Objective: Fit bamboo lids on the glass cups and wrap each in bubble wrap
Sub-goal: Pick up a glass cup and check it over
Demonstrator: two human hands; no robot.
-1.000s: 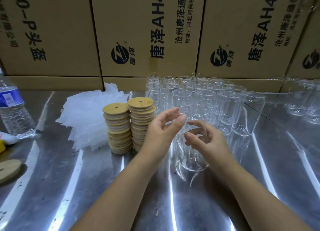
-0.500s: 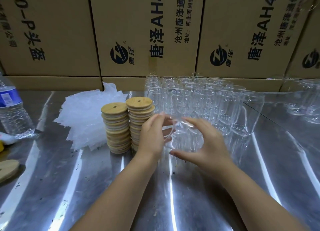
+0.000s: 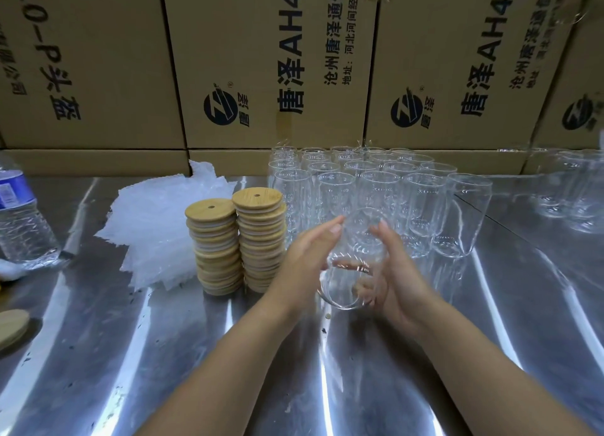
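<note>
Glass cup [image 3: 354, 259] has tipped from upright, pressed between our flat left hand [image 3: 307, 256] and right hand [image 3: 397, 272]; bamboo lids [image 3: 258, 198] likely next.

Packing station in a warehouse or stockroom, seen from my place at the bench. Items that show it: a wall of brown shipping cartons [image 3: 261, 60] with printed brand marks and Chinese lettering, stacked directly behind a bare sheet-steel table [image 3: 130, 354]; empty glass cups [image 3: 376, 181] standing in close rows, many of one kind, with a further group [image 3: 568, 190] off to my right; two tall stacks of bamboo lids [image 3: 214, 246]; a loose heap of cut bubble wrap [image 3: 157, 226] beside them. One water bottle [image 3: 23, 226] stands at my left edge.
</note>
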